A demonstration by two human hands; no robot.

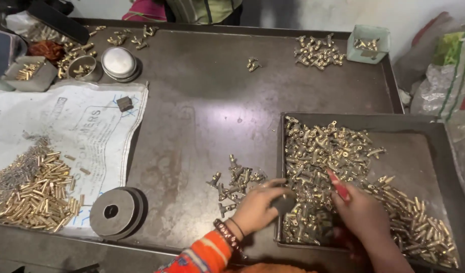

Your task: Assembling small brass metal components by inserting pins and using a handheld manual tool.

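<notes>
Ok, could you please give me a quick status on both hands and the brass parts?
Left hand gripping small dark block at tray edge. Right hand holding red-handled tool over brass fittings. Small pile beside left hand.

tray [424, 151] of fittings [323, 151] lies right of small pile [236, 181], disc [113, 211] far left.

place: workshop | evidence: metal worktable [202, 116], heaps of brass fittings [323, 146], metal tray [419, 151]

A dark metal worktable [202, 116] under soft, even light.
Behind the table, a pale wall [313, 15]; right of the table, stuffed plastic sacks [447, 81] slump against that wall.
</notes>
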